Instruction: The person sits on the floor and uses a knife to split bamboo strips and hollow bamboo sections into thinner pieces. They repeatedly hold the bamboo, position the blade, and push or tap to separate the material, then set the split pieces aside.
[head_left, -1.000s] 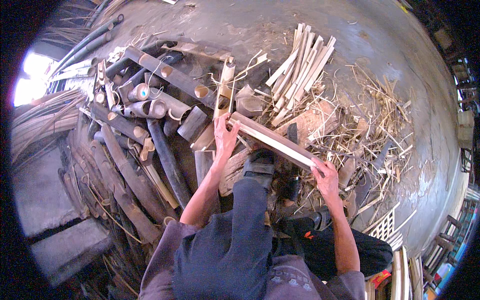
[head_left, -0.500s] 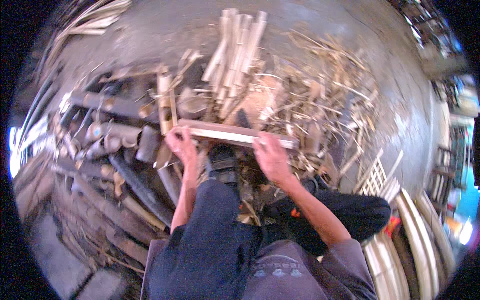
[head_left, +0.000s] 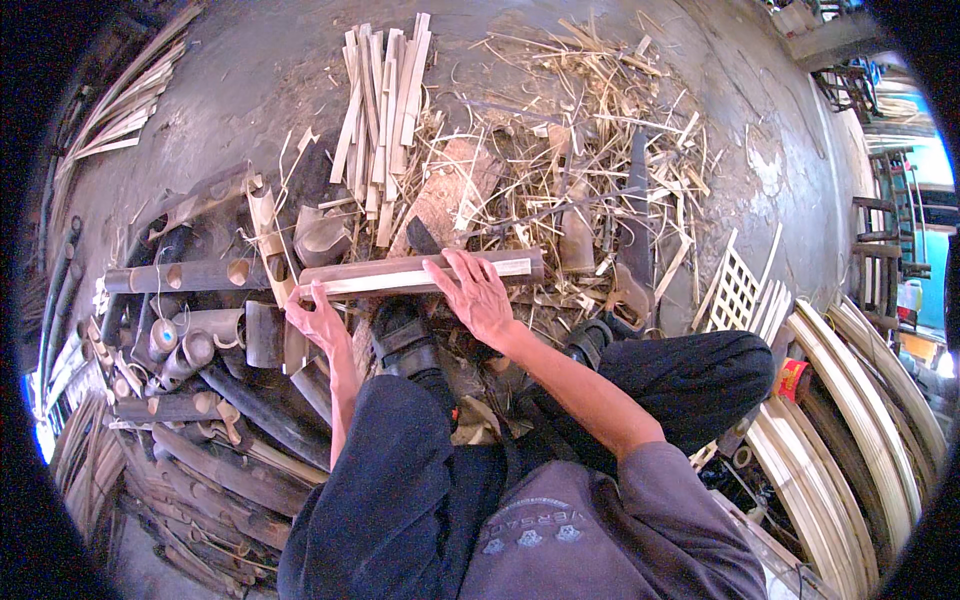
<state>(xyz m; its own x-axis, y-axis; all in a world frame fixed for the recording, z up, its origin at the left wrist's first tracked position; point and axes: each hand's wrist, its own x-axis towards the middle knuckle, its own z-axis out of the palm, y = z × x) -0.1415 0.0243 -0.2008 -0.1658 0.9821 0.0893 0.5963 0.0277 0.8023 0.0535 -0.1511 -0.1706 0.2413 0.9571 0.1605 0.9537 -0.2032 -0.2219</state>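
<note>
A split length of bamboo (head_left: 535, 266) lies crosswise in front of my knees, with a pale straight strip (head_left: 385, 281) along its upper face. My left hand (head_left: 322, 322) closes on the left end, thumb and fingertips at the strip. Further right, my right hand (head_left: 480, 300) lays its fingers over the strip and bamboo, pressing them together from above. A dark flat blade-like piece (head_left: 422, 237) sticks out just beyond the bamboo; its lower part is hidden. Under the bamboo, between my sandalled feet, the ground is mostly covered.
Beyond the bamboo lie a wooden board (head_left: 450, 190), a bundle of pale strips (head_left: 382, 105) and tangled shavings (head_left: 590, 140). A handsaw (head_left: 636, 230) rests right of them. Bamboo tubes (head_left: 215, 325) pile up at left. Long split bamboo lengths (head_left: 850, 420) and a lattice piece (head_left: 735, 290) stand at right.
The whole view has shifted, so the scene sits further left and is sharper. My right hand has moved slightly along the bamboo toward the left hand. Both hands stay on the bamboo.
</note>
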